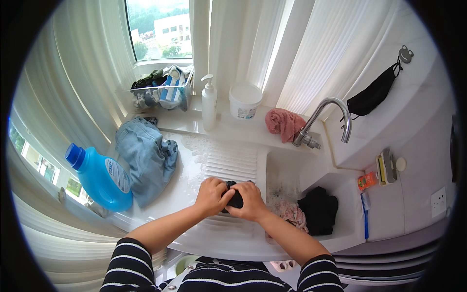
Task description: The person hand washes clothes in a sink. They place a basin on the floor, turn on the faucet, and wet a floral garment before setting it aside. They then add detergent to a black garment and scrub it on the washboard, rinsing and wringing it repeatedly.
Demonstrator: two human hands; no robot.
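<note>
A white laundry sink (311,241) sits below curtained windows, its ribbed washboard (231,163) beside blue jeans (146,158) and a blue detergent bottle (99,177). Left hand (211,195) and right hand (249,200) press together, clamped on a small dark cloth (235,198) on the washboard.

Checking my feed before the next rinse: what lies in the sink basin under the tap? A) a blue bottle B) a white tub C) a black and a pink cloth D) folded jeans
C: a black cloth and a pink cloth lie in the basin, right of both hands.
</note>
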